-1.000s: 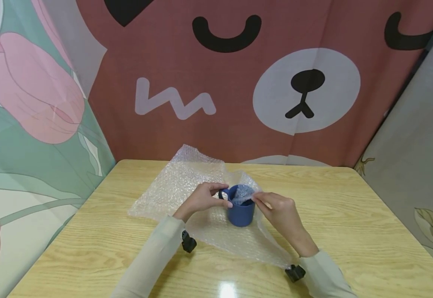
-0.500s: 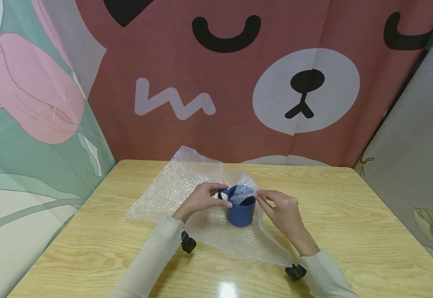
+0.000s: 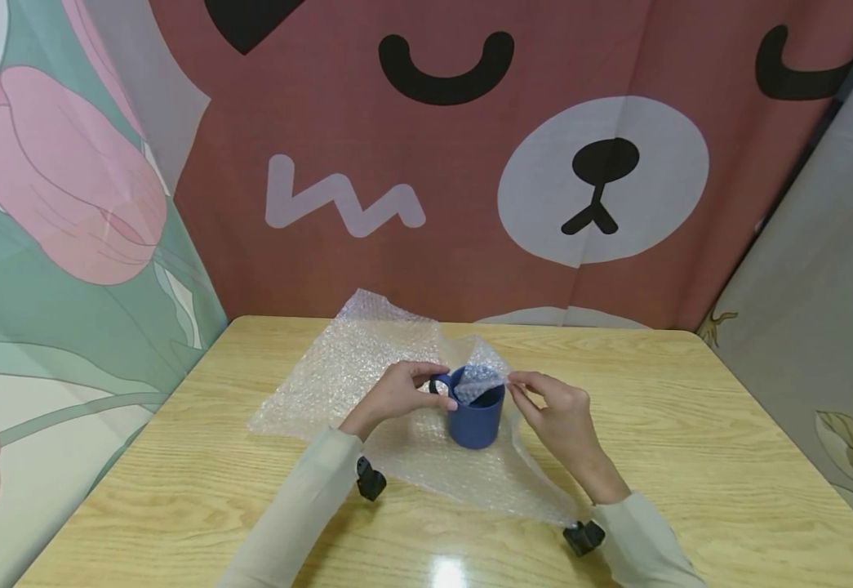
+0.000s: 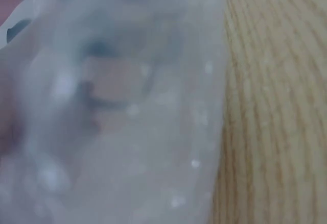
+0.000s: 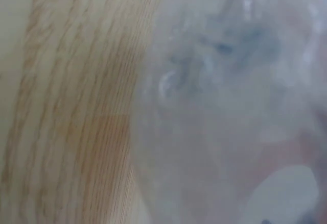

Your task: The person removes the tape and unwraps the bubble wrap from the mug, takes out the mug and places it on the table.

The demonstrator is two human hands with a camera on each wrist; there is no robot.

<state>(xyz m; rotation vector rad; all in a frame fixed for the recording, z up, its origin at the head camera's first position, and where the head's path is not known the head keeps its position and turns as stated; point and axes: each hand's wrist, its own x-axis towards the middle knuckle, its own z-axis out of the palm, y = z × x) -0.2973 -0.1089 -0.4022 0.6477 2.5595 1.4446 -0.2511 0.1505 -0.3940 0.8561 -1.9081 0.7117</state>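
A blue mug stands upright on a sheet of bubble wrap, its handle turned to the left. With fingers and thumb my left hand holds the mug at its handle side. My right hand pinches a corner of the bubble wrap at the mug's right rim. That flap dips over the mug's mouth and hides part of the inside. In the left wrist view, blurred bubble wrap covers most of the picture. The right wrist view is likewise filled by bubble wrap, with a bluish patch behind it.
The bubble wrap spreads to the back left of the wooden table. A dark wrist camera sits under the left wrist, another wrist camera under the right. A curtain with a bear print hangs behind the table's far edge.
My right hand has shifted slightly to the right with the pinched corner, drawing the flap across the mug's rim. The left hand and the mug have stayed almost still.
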